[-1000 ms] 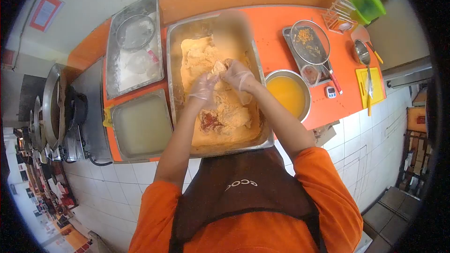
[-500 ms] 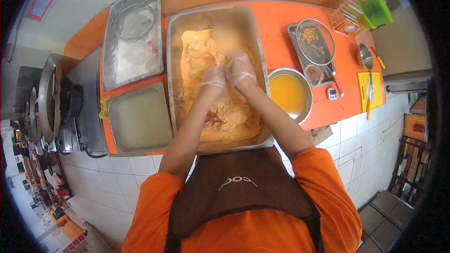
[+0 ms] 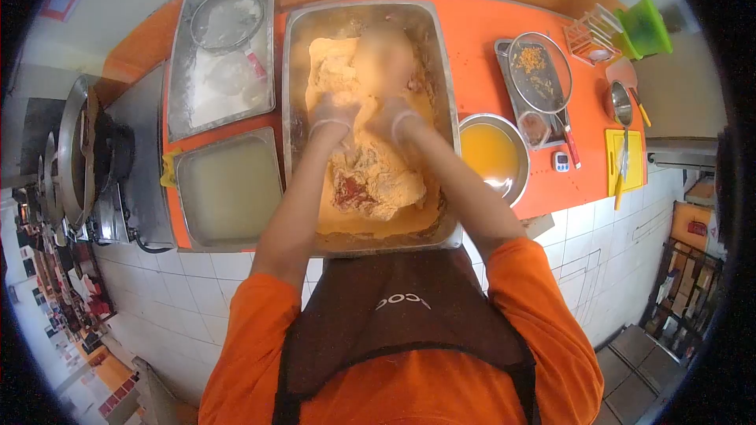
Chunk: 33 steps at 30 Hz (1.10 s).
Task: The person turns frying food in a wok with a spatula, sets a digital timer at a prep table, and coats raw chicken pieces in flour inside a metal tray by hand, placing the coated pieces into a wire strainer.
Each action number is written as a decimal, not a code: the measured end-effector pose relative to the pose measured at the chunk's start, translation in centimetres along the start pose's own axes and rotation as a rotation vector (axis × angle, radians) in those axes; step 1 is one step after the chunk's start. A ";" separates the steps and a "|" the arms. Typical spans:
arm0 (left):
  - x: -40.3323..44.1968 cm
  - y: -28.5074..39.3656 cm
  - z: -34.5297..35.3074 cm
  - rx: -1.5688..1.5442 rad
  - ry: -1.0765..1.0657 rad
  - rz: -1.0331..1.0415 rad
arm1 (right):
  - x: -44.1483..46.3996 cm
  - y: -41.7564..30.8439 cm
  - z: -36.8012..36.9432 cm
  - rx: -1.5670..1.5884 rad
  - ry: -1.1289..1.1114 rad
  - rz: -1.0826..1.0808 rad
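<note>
A deep metal tray (image 3: 450, 102) holds orange breading flour (image 3: 331, 59). Both my hands are inside it, in clear plastic gloves. On the left of the tray, my left hand (image 3: 334, 116) is down at the flour. My right hand (image 3: 390, 116) is a short way to its right, also low over the flour. Motion smears the fingers of both, so any grip is hidden. Nearer my apron lies a flour-coated piece of raw meat (image 3: 376, 189) with a bare red patch. A blurred area covers part of the tray beyond my right hand.
Left of the tray stand a pan of white flour (image 3: 228, 86) with a sieve (image 3: 228, 17), and a pan of cloudy liquid (image 3: 230, 189). To the right are a bowl of yellow liquid (image 3: 488, 156), a strainer (image 3: 540, 72), a timer (image 3: 560, 161) and a yellow cutting board (image 3: 624, 161).
My hands were close together over the tray. Now they are apart and lower in the flour, the left one shifted left. More of the coated meat shows between my forearms.
</note>
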<state>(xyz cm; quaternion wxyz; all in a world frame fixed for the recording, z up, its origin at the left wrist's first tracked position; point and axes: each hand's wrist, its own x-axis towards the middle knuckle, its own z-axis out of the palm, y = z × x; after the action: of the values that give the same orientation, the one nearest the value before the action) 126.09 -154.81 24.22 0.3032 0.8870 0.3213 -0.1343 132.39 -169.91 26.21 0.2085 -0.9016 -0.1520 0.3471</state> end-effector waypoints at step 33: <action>-2.1 -1.3 -2.4 -0.234 0.357 0.347 | 3.5 2.0 -2.5 -0.122 0.181 -0.326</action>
<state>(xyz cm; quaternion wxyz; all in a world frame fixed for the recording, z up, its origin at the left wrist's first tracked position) 123.83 -153.55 26.42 0.3605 0.8973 0.2265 0.1162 136.91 -170.83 24.94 0.2197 -0.9036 -0.2973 0.2162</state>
